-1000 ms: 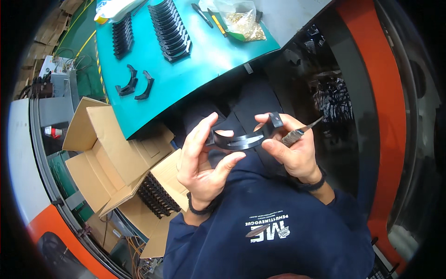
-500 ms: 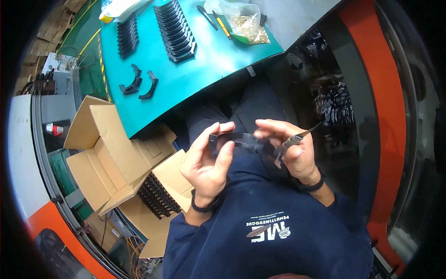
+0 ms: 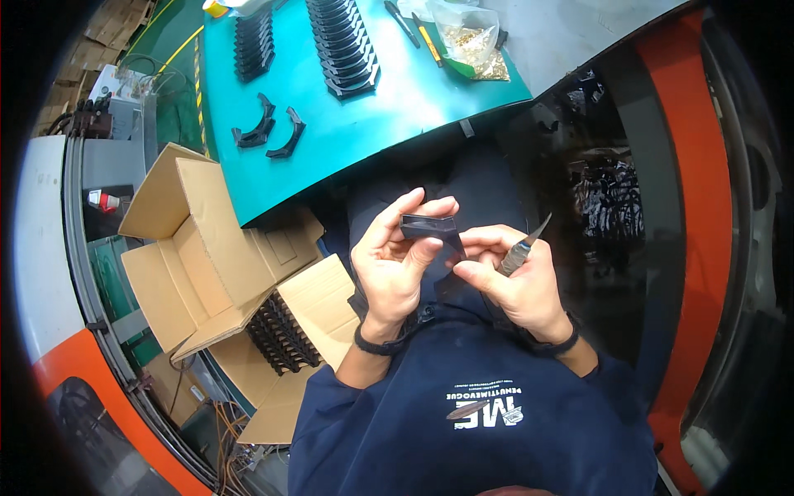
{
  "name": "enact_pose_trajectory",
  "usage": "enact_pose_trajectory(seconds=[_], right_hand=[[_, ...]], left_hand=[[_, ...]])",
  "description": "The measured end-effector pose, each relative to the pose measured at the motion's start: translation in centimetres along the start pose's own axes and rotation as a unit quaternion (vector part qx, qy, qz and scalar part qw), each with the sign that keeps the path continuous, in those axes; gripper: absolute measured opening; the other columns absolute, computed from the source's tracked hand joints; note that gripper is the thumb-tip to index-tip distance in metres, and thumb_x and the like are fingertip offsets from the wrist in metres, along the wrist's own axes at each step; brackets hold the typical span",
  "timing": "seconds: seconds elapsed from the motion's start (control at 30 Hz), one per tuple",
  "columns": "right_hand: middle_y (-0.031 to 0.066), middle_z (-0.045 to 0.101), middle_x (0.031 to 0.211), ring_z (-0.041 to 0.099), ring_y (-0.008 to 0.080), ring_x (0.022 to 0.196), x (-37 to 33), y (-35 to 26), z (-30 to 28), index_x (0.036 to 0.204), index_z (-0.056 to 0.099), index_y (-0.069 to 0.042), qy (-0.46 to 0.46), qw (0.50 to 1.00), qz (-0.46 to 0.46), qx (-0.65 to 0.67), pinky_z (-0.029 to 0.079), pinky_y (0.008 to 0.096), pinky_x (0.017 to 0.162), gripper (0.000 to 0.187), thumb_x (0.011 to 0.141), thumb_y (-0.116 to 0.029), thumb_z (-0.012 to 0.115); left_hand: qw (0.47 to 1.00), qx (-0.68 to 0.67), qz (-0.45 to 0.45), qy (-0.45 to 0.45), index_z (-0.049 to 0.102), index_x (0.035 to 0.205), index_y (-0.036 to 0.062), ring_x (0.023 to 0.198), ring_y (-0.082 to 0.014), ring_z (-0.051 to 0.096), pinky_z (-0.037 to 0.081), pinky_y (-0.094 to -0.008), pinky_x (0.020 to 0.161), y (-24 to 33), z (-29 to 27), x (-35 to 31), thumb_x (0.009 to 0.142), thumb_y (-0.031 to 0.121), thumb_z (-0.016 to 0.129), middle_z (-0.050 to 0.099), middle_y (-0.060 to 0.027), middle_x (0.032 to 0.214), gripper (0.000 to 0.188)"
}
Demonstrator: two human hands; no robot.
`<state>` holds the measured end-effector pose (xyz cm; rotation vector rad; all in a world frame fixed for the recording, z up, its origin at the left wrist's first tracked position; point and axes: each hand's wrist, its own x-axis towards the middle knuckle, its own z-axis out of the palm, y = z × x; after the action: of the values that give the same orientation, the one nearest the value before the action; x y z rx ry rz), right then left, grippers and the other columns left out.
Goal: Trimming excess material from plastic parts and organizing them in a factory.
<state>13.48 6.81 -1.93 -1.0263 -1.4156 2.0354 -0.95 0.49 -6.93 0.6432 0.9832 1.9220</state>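
A small black curved plastic part [image 3: 432, 227] is pinched between the thumb and fingers of my left hand [image 3: 387, 269], above my lap. My right hand [image 3: 533, 289] is closed on a knife [image 3: 516, 257] with a wrapped grey handle; its pointed blade sticks up and away to the right. The right thumb and forefinger meet at the near right end of the part and seem to touch it. Two similar curved black parts, the left one [image 3: 255, 126] and the right one [image 3: 287, 135], lie apart on the green tabletop [image 3: 364, 124].
Two rows of nested black parts [image 3: 343, 50] lie further back on the table. Beside them are a black pen [image 3: 402, 23], a yellow cutter [image 3: 427, 38] and a clear bag of small brass-coloured pieces [image 3: 473, 45]. An open cardboard box [image 3: 207, 240] at left stands by stacked black parts [image 3: 281, 335].
The black part, blurred before, has been turned and now shows sharply. My right fingers have closed in on its end, and the knife points more upward. The whole view has shifted slightly.
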Motion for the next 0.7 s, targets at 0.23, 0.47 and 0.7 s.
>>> enact_pose_trajectory(seconds=[0.23,0.47,0.7], right_hand=[[0.0032,0.066,0.090,0.047,0.0005,0.058,0.2,0.4,0.2,0.106,0.065,0.001,0.003,0.984,-0.120,-0.134,0.037,0.0179,0.053,0.029,0.079,0.003,0.075],[0.0110,0.070,0.099,0.049,0.0011,0.053,1.4,0.0,-1.1,0.109,0.059,0.003,-0.057,0.989,0.065,0.119,0.039,0.0154,0.049,0.026,0.086,-0.002,0.068],[0.0154,0.070,0.104,0.045,0.0050,0.044,1.3,0.2,-2.1,0.114,0.054,0.002,-0.073,0.941,0.068,0.324,0.036,0.0173,0.041,0.026,0.091,-0.005,0.063]], left_hand=[[0.999,0.015,-0.027,-0.027,0.048,0.134,-0.0046,0.103,-0.0250,0.066,0.053,-0.0331,0.089,0.8,-0.5,-0.4,0.083,0.023,0.077,0.064,-0.0227,0.117,0.065],[0.997,0.020,-0.058,-0.038,0.042,0.137,-0.0074,0.119,-0.0300,0.056,0.042,-0.0401,0.103,0.2,0.0,0.1,0.097,0.064,0.026,0.056,-0.0233,0.130,0.084],[0.929,0.265,0.212,-0.148,0.061,0.115,-0.0009,0.107,-0.0318,0.055,0.046,-0.0427,0.090,-0.2,-1.6,-0.3,0.080,0.037,0.070,0.058,-0.0221,0.119,0.052]])
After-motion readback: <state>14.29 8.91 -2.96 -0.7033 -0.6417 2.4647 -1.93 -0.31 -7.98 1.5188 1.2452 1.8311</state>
